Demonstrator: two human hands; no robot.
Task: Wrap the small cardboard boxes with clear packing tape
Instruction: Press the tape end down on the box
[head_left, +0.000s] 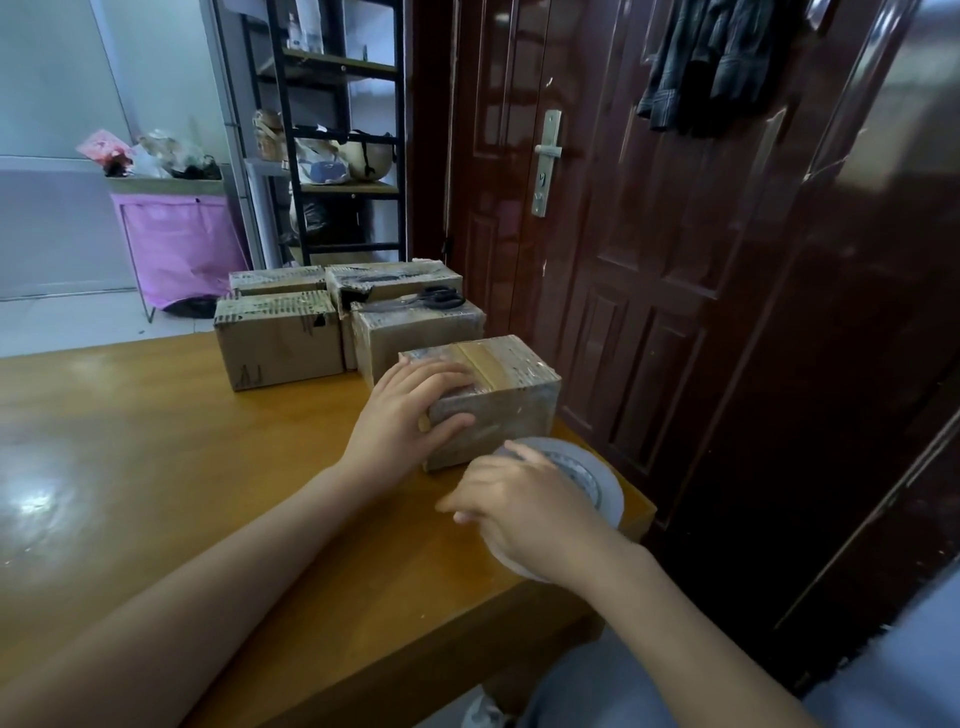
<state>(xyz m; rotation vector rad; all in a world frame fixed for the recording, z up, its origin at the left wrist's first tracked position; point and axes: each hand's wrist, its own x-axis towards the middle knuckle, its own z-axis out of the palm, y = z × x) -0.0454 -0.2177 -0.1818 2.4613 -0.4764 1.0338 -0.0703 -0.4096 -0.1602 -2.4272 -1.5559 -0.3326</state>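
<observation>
A small cardboard box (511, 395) covered in shiny tape stands near the right end of the wooden table (171, 467). My left hand (405, 410) grips its near left corner, fingers on top and thumb on the front face. My right hand (524, 512) holds a large roll of clear packing tape (592, 478) just in front of the box, low over the table's right edge. Behind stand several more small boxes (278, 338). Black-handled scissors (431, 300) lie on top of one of them.
The table ends just right of the tape roll, beside a dark red door (675, 234). A black shelf rack (337, 130) and a pink laundry bag (176, 244) stand behind the table. The table's left half is bare wood.
</observation>
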